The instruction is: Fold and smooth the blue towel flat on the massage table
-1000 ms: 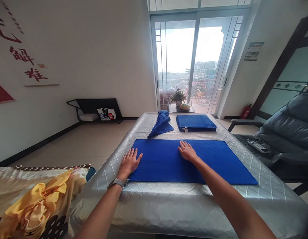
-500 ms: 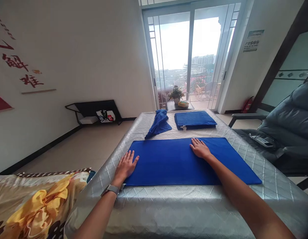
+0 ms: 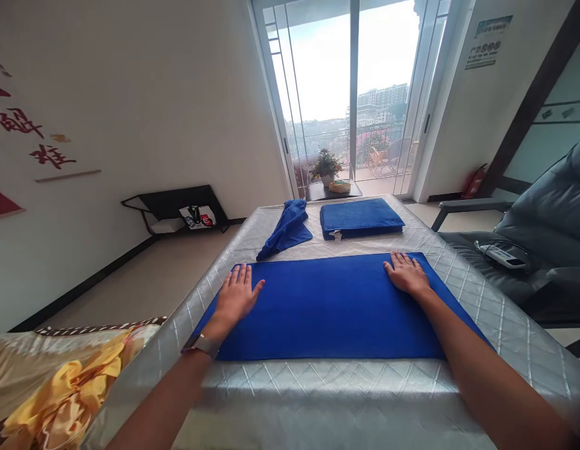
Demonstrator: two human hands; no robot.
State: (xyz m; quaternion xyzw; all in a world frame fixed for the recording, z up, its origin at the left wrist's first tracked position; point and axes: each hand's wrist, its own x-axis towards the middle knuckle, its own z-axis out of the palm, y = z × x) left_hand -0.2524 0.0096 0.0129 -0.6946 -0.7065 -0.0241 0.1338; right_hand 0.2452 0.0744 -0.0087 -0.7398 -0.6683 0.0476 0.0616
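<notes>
A long blue towel (image 3: 332, 306) lies spread flat across the silver quilted table (image 3: 318, 387). My left hand (image 3: 236, 297) rests open and flat on the towel's left end, a watch on its wrist. My right hand (image 3: 405, 274) lies open and flat on the towel near its far right corner. Behind the towel sit a crumpled blue towel (image 3: 286, 229) and a neatly folded blue towel (image 3: 360, 217).
A grey recliner (image 3: 529, 244) stands right of the table with a remote on its arm. A floral cushion (image 3: 60, 387) is at lower left. A small table with a potted plant (image 3: 325, 167) stands before the glass balcony doors. A black rack (image 3: 177, 209) leans on the left wall.
My right hand has slid to the right along the towel's far edge. My left hand has moved from the table edge onto the towel's left end. The view has tilted down.
</notes>
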